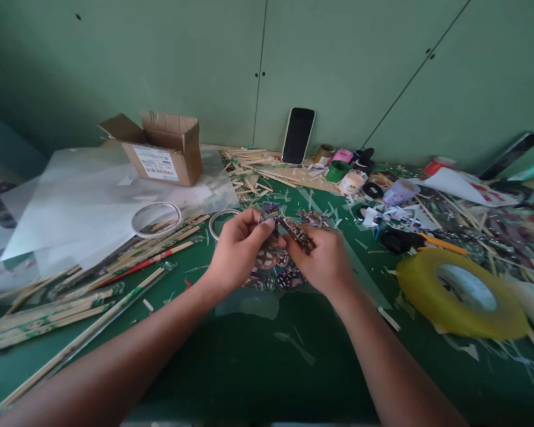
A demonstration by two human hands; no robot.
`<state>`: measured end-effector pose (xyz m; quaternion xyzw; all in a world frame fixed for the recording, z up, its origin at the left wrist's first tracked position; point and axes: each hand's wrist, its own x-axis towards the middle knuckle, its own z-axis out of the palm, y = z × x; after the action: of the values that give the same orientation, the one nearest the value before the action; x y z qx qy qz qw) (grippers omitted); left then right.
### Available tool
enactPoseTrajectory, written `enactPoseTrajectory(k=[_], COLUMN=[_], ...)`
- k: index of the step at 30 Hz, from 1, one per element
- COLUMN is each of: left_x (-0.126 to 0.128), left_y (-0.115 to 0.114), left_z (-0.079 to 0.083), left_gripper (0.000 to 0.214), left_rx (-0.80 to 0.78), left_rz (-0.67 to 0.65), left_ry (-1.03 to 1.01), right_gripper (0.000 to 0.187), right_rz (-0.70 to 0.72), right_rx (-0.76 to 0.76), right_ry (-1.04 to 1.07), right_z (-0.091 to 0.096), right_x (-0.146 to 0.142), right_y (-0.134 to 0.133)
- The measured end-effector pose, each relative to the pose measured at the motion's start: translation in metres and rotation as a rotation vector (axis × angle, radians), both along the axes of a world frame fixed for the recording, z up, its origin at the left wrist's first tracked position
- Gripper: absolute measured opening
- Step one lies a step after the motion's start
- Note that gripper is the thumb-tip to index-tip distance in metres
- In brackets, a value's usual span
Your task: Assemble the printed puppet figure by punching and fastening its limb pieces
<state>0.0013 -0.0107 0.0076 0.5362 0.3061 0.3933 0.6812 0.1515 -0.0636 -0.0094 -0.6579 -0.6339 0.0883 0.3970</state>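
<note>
My left hand [238,246] is closed in a pinch on a small printed paper cutout [270,211], held up above the green table [267,350]. My right hand [323,258] is closed too, gripping a narrow patterned strip [296,231] that meets the cutout between the two hands. Below the hands lie several round printed stickers [271,270] on a clear plastic sheet. The fingertips of both hands nearly touch over this pile.
A big yellow tape roll [463,293] lies at right. Bundles of thin wooden sticks [84,296] spread at left, with two white rings [155,219] and an open cardboard box [160,148] behind. A phone [298,135] leans on the green wall among small tape rolls and scraps.
</note>
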Motion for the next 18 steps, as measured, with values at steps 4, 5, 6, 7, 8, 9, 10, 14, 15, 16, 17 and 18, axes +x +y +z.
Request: enactPoseTrajectory(k=[4, 5, 6, 7, 8, 9, 10, 14, 15, 16, 17, 18], left_x=[-0.001, -0.001, -0.001, -0.001, -0.001, -0.001, -0.001, -0.001, -0.001, -0.001, -0.001, -0.002], left_y=[0.001, 0.001, 0.001, 0.002, 0.002, 0.002, 0.003, 0.004, 0.005, 0.007, 0.009, 0.012], left_z=[0.000, 0.000, 0.000, 0.000, -0.001, -0.001, -0.002, -0.005, -0.006, -0.007, -0.007, -0.007], left_gripper=[0.023, 0.023, 0.023, 0.023, 0.023, 0.023, 0.023, 0.022, 0.022, 0.022, 0.022, 0.023], left_rx=[0.043, 0.059, 0.076, 0.090, 0.102, 0.111, 0.115, 0.126, 0.131, 0.136, 0.139, 0.140], left_rz=[0.025, 0.035, 0.043, 0.052, 0.060, 0.067, 0.068, 0.043, 0.040, 0.042, 0.051, 0.064], left_ry=[0.007, 0.016, 0.029, 0.044, 0.059, 0.071, 0.079, 0.070, 0.067, 0.067, 0.069, 0.072], right_gripper=[0.030, 0.030, 0.030, 0.029, 0.028, 0.026, 0.024, 0.025, 0.025, 0.025, 0.028, 0.030], right_rz=[-0.025, -0.036, -0.058, -0.096, -0.145, -0.224, -0.315, -0.560, -0.572, -0.586, -0.601, -0.619], right_rx=[-0.011, -0.020, -0.034, -0.055, -0.087, -0.127, -0.172, -0.390, -0.433, -0.466, -0.500, -0.535], right_ry=[-0.018, -0.022, -0.032, -0.048, -0.073, -0.107, -0.152, -0.343, -0.353, -0.357, -0.356, -0.351], right_z=[0.000, 0.000, 0.000, 0.000, 0.000, 0.000, 0.000, -0.007, -0.009, -0.012, -0.015, -0.017], right_x=[-0.001, 0.001, 0.005, 0.010, 0.017, 0.026, 0.036, 0.076, 0.083, 0.088, 0.093, 0.096], right_y=[0.001, 0.001, 0.002, 0.002, 0.003, 0.004, 0.005, 0.009, 0.010, 0.010, 0.010, 0.010])
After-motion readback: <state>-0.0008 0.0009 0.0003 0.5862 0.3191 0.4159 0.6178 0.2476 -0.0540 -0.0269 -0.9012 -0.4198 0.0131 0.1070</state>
